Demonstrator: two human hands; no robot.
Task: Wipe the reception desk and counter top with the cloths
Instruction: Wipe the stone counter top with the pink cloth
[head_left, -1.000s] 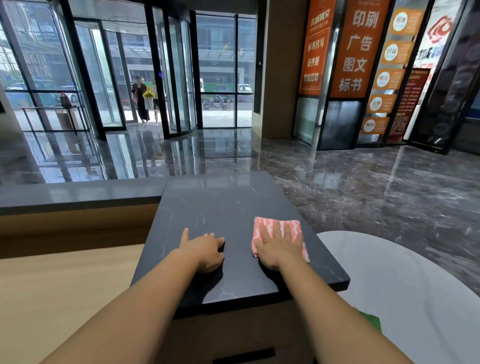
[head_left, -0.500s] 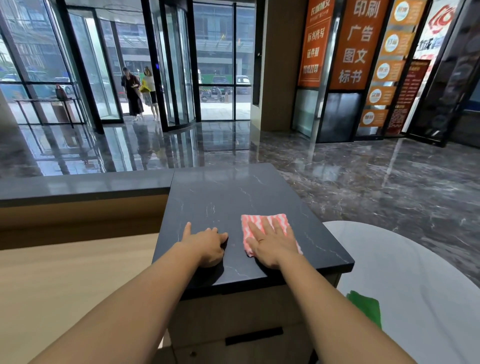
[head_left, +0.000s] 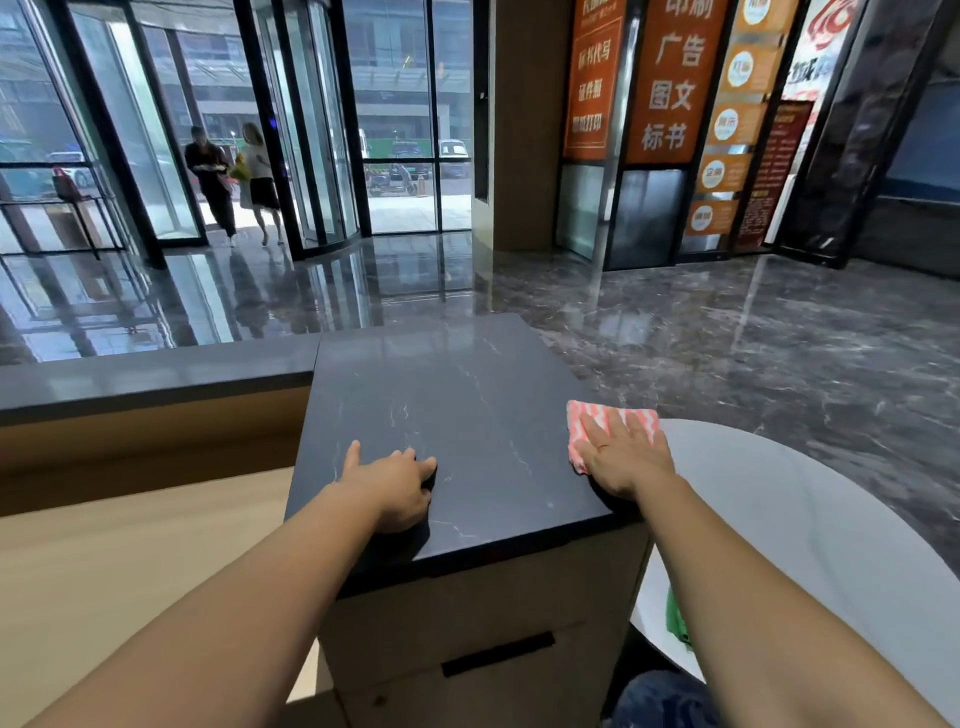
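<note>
The pink-and-white striped cloth (head_left: 584, 423) lies at the right edge of the black, white-veined stone desk (head_left: 457, 395), towards the corner nearest me. My right hand (head_left: 623, 460) presses flat on it, fingers straight. My left hand (head_left: 397, 488) rests on the desk's near left part, fingers loosely bent, gripping nothing. A green cloth (head_left: 678, 621) lies on the white round table (head_left: 831, 519) right of the desk.

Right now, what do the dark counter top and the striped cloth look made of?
Counter top: likely polished stone or stone-look slab; dark, thin white veins, faint reflections. Cloth: soft textile, pink-and-white stripes, matte, flat under the right hand.
</note>
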